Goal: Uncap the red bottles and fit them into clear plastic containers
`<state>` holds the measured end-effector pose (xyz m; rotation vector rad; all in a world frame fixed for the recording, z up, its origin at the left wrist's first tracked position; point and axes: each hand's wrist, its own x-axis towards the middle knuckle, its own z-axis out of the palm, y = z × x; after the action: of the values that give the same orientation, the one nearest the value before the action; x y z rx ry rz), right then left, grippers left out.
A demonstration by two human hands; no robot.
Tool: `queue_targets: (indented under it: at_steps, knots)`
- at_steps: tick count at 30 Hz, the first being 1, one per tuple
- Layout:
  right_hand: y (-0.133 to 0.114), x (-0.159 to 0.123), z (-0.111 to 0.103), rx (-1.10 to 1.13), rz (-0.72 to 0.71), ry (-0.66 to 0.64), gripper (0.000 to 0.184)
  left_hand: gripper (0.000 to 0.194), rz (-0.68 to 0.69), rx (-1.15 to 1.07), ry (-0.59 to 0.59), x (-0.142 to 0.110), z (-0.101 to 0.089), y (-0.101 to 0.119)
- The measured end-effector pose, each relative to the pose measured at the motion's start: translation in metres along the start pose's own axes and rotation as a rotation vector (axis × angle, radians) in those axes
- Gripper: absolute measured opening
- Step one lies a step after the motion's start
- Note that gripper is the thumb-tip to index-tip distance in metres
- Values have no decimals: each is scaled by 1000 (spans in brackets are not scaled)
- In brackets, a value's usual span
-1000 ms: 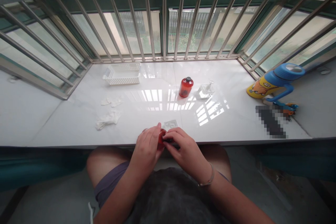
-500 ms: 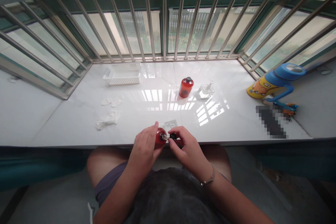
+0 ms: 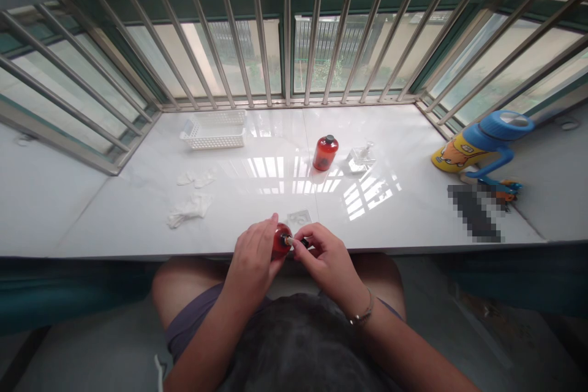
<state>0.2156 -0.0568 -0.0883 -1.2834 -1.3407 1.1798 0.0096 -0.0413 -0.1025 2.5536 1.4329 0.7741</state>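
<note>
My left hand (image 3: 252, 257) is wrapped round a red see-through bottle (image 3: 280, 240) with a black neck, tilted so that its neck points right. Between thumb and fingers, my right hand (image 3: 324, 251) pinches a small object with a black end (image 3: 304, 243) and a pale tip; its exact kind is unclear. The pale tip is at the bottle's neck; I cannot tell whether it goes inside. Just beyond my fingers lies a small clear tray-like piece (image 3: 299, 218). Farther back stands a second red bottle (image 3: 326, 153) with a black cap.
Beside that second bottle is a clear square pump bottle (image 3: 361, 158). White gloves (image 3: 189, 211) and a white perforated basket (image 3: 214, 130) are to the left. A blue and yellow flask (image 3: 480, 142) and a blurred dark object (image 3: 475, 213) are at the right. Metal bars line the window behind.
My right fingers have shifted slightly on the small object, and its black end sits lower and more hidden. My left hand and the bottle have barely moved.
</note>
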Motion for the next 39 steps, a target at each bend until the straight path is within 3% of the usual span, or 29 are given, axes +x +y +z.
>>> queue_targets:
  at_steps: [4, 7, 13, 17, 23, 26, 29, 32, 39]
  knots:
    - [3, 1, -2, 392, 196, -30, 30, 78, -76, -71, 96, 2, 6, -10]
    - [1, 3, -2, 657, 294, 28, 37, 77, -198, -132, 175, 5, 11, -18]
    - [-5, 5, -1, 883, 344, 107, 39, 80, -416, -225, 249, 7, 17, -29]
    - [-5, 4, 1, 876, 312, 130, 37, 82, -435, -223, 252, 7, 19, -34]
    - [-1, 1, 2, 712, 150, 102, 26, 90, -238, -125, 346, 6, 2, -23]
    - [1, -1, 3, 602, 43, 51, 19, 66, -171, -187, 368, 5, -19, -2]
    - [2, -3, 5, 498, -64, 9, 11, 39, -133, -384, 225, 6, -34, 19]
    - [2, -5, 6, 392, -157, -4, 6, 23, -197, -576, 119, 7, -35, 30]
    - [4, -7, 6, 321, -199, -23, 6, 10, -404, -867, 138, 5, -23, 33]
